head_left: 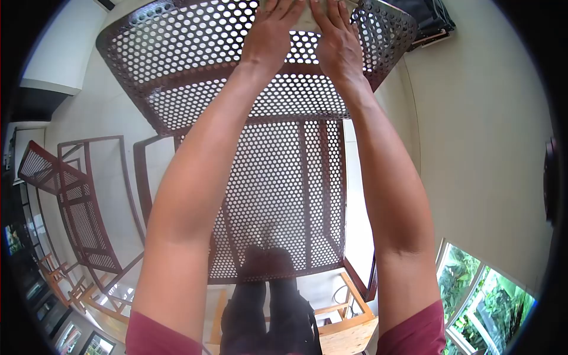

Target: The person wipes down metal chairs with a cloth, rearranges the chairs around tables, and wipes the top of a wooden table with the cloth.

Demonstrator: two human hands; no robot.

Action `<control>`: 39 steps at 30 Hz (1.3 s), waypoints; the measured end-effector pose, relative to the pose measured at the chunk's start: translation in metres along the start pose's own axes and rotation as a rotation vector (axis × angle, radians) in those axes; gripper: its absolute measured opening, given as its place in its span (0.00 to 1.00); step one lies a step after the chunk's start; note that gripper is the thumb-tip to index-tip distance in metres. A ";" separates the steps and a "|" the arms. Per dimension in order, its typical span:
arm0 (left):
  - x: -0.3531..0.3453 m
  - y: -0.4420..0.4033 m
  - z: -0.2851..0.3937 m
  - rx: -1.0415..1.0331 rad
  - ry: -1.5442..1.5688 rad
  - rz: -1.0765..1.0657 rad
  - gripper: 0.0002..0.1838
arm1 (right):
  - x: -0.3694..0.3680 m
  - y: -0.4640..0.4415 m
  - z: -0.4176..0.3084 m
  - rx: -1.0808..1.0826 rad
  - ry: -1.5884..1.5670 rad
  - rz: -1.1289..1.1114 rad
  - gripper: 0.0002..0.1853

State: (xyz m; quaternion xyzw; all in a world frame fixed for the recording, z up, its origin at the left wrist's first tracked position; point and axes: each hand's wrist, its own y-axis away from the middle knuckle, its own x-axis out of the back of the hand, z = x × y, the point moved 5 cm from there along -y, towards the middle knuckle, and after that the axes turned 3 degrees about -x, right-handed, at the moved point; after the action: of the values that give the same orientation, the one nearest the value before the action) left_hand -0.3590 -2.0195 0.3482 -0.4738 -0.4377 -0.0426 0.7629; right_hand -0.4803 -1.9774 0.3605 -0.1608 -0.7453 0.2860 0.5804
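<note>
A dark brown perforated metal chair fills the middle of the view, with its wide back panel at the top. Both arms reach up to that panel. My left hand lies with its fingers stretched out flat, beside a pale, flat piece at the top edge. On the other side of this piece is my right hand, its fingers also extended and laid flat. Fingertips of both hands touch or rest near the pale piece. Whether it is cloth or something stiffer, I cannot tell.
Another brown perforated chair stands at the left. Below are dark-clothed legs and a light wooden frame. A black bag-like object is at the top right, near the plain wall. A window shows plants at the lower right.
</note>
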 end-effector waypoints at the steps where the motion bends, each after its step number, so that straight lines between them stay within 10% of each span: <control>1: -0.001 0.002 0.000 -0.002 -0.006 0.005 0.33 | -0.001 0.000 0.000 -0.040 0.009 -0.025 0.36; 14: -0.022 0.036 0.014 0.034 -0.074 0.011 0.34 | -0.032 0.035 0.012 -0.030 -0.166 0.161 0.32; 39: -0.121 0.232 0.061 0.283 -0.035 -0.310 0.36 | -0.133 0.243 0.030 -0.146 -0.246 -0.161 0.35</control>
State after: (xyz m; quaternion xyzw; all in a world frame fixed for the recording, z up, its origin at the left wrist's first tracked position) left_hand -0.3605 -1.8881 0.1133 -0.2894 -0.5201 -0.0895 0.7986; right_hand -0.4954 -1.8699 0.1038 -0.1063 -0.8399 0.2013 0.4927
